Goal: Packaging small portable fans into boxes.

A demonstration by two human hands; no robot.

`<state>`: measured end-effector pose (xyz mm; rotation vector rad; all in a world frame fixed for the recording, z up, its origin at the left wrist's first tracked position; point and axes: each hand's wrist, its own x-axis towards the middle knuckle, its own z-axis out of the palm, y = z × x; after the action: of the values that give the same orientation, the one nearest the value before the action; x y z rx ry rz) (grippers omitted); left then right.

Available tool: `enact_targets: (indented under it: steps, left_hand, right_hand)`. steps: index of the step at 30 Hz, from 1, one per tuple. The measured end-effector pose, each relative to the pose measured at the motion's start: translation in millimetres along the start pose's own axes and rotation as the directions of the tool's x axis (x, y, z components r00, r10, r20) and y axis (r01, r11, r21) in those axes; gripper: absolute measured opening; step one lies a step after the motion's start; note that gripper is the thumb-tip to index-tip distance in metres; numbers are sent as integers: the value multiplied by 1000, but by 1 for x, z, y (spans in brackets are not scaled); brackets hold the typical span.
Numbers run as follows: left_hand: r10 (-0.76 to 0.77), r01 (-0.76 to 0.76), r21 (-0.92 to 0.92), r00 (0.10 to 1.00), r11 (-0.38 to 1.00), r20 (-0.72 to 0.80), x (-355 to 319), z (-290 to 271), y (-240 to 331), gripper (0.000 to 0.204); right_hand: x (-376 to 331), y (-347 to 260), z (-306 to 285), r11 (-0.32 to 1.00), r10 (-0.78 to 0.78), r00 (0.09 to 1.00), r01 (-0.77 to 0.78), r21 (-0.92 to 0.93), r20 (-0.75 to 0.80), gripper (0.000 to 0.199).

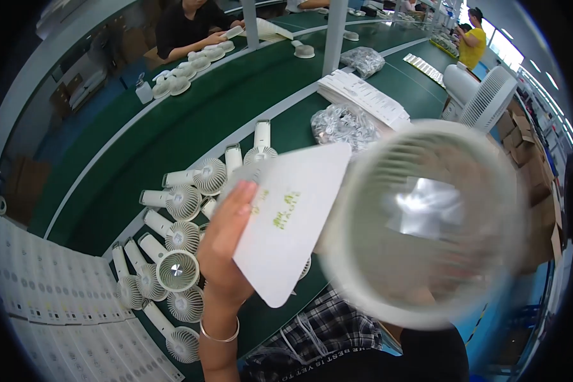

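Note:
My left hand (226,248) is closed on the left edge of a flat white card-like piece (290,223) with rounded corners and yellow-green handwriting. A bracelet circles that wrist. Right beside the piece, close to the camera, a white round fan (426,223) is raised, blurred, with a shiny centre; whether the two are joined is unclear. Skin tones show through its grille, where my right hand (423,294) is mostly hidden, fingers unreadable. Several small white handheld fans (183,202) lie on the green bench left of my left hand.
Printed white sheets (63,280) cover the lower left. Beyond my hands lie a bag of clear-wrapped parts (344,124) and a paper stack (366,95). A larger white fan (490,95) stands at right, near cardboard boxes (522,137). Co-workers (191,28) sit across the green conveyor (134,140).

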<state>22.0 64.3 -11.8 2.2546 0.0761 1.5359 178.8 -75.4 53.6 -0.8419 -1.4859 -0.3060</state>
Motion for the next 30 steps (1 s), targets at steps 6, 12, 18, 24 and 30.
enact_targets:
  steps: [6,12,18,24,30]
  left_hand:
    - [-456,521,-314,851,794,259,-12,22,31,72]
    - [-461,653,-497,757,572,463,-8,66,33,78]
    - [-582,619,-732,719,286,380,5,104,16,68]
    - [-658,658,-700,661,277,361,15,113,13,64]
    - [-639,620,-764,665,181,388,11,107,10,48]
  right_hand:
    - [-24,21,-21,998,36,984,-27,-51,173,79]
    - [-64,21,-30,744,598,800,-526,412,-57,128]
    - [-76,52,-39,797,588,805,-558,233,-82,120]
    - [-85,58,-36,424,811,584,-538,728,-41,68]
    - [-75,54,-49,361,862,501,-713,601,76,32]
